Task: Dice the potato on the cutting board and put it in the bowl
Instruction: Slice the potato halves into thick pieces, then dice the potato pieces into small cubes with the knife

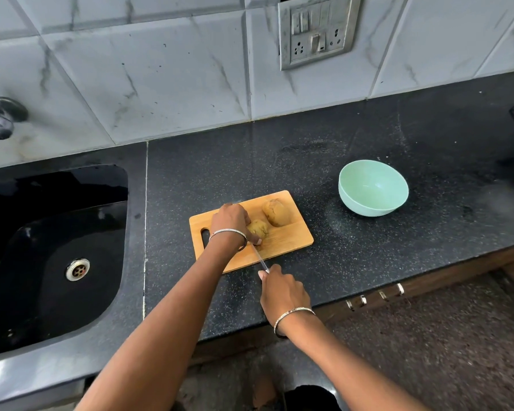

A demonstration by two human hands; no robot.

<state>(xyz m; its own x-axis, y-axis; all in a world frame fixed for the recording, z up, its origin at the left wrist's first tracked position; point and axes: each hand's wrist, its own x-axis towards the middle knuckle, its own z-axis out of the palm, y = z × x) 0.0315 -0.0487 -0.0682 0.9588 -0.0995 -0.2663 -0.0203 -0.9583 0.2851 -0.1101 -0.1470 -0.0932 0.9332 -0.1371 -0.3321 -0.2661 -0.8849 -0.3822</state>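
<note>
two hands are at work. the left hand point(232, 219) has its fingers curled down over the smaller potato piece point(258, 227), with the thumb point(258, 241) pressed low against its near side. the right hand point(282, 292) is wrapped round the handle of the knife point(260, 258), and its fingers hide the handle.

the blade runs from that hand across the near edge of the cutting board point(288, 241) and up to the left thumb. its tip goes out of sight under the left hand, so i can't tell whether it touches the potato.

the larger potato piece point(276, 212) lies just beside the smaller one, toward the board's far right corner, and neither hand is on it. the board's handle slot sits by the left wrist.

the board lies at a slant on the black counter point(368, 262). a strip of counter separates its near edge from the counter's front edge, and the right hand is over that strip. the green bowl point(373, 188) stands to the right and a little further back, well apart from the board. the sink point(54, 256) is off to the left, past another strip of counter.
</note>
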